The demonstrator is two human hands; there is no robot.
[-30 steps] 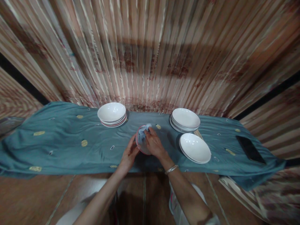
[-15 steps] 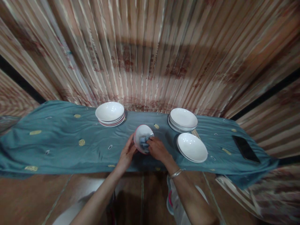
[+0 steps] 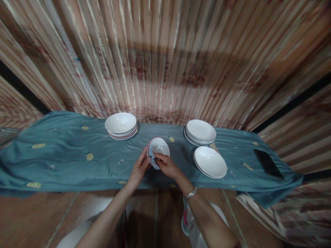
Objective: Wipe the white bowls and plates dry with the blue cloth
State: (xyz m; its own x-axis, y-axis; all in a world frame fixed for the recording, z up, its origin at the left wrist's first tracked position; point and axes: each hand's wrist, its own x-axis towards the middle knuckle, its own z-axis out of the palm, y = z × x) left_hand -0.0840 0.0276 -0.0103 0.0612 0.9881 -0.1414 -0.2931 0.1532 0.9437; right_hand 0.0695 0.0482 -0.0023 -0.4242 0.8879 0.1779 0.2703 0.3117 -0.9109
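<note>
Teal fabric, dotted with yellow pineapples and small pale labels, covers the long table; at its left end this tablecloth (image 3: pixel 67 148) lies in loose folds, and beyond it a dark bar (image 3: pixel 23 88) slants down past the curtain (image 3: pixel 155 69). Moving right along the back edge, I see a stack of bowls (image 3: pixel 120 123), white and glossy, with reddish lines showing on the ones lower down.

Nearer the front, the person's left hand (image 3: pixel 139 168) grips the left side of a small white bowl (image 3: pixel 161 147) with a red rim. That bowl is held around the middle of the table, close to the front edge, tilted so that its shiny inside shows; whether its base touches the fabric I can't tell. Bunched over the bowl's near left rim is a light blue rag (image 3: pixel 154 163), pinched in the fingers of the right hand (image 3: pixel 167 166). The two hands are close together, meeting around the bowl, and a silver bracelet (image 3: pixel 192 193) circles the right wrist.

Further right, a stack of plates (image 3: pixel 201 131) sits toward the back, white with thin dark rims. Just in front of it are shallow white dishes (image 3: pixel 210 162), one nested in another. Well apart, near the right end, a black phone (image 3: pixel 268 164) lies flat at an angle.
</note>
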